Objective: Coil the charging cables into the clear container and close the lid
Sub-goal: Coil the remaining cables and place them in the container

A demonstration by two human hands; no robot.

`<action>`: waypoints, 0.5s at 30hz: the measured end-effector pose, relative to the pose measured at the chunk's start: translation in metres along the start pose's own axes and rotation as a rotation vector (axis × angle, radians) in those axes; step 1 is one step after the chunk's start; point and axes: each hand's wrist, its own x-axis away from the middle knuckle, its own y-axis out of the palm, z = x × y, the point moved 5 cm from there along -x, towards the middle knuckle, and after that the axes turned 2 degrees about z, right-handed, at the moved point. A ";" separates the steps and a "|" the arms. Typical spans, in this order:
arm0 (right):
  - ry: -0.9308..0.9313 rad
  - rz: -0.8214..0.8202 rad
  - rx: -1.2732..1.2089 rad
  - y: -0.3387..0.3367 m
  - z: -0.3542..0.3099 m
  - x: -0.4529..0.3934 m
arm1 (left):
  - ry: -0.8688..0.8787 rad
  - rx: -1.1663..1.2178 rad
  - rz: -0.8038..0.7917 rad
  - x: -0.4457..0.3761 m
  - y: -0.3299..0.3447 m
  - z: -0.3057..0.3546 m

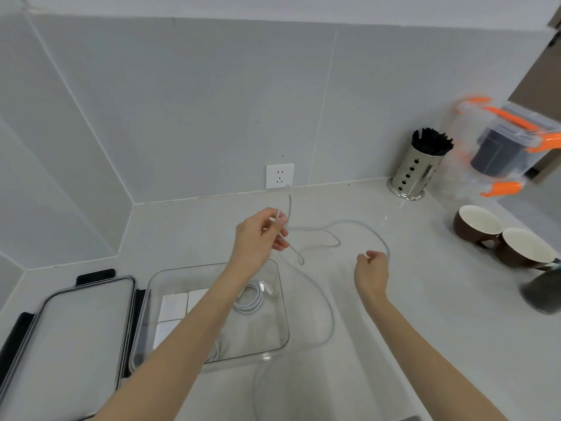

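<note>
A long pale grey cable loops across the counter and trails down past the container's right side. My left hand is raised above the counter and pinches this cable near one end. My right hand grips the same cable further along, to the right. The clear container stands open below my left forearm. Inside it lie a coiled white cable and white charger blocks, partly hidden by my arm. Its lid, with black clasps, lies flat on the counter to the left.
A wall socket sits on the back wall. At the right stand a steel holder of black sticks, a clear box with orange clasps, two brown cups and a dark object.
</note>
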 end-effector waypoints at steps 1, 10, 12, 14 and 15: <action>0.008 -0.020 0.033 0.002 0.009 0.003 | 0.016 -0.016 0.005 -0.002 0.001 0.001; -0.685 -0.143 0.215 0.020 -0.067 0.026 | 0.080 -0.130 -0.087 0.003 0.006 0.004; -0.702 -0.346 0.236 0.038 -0.088 0.033 | 0.113 -0.142 -0.127 0.006 0.008 0.010; -0.573 -0.569 0.211 0.056 -0.099 0.036 | 0.147 -0.138 -0.162 0.009 0.008 0.016; -0.538 -0.627 0.203 0.064 -0.103 0.036 | 0.152 -0.126 -0.163 0.009 0.006 0.018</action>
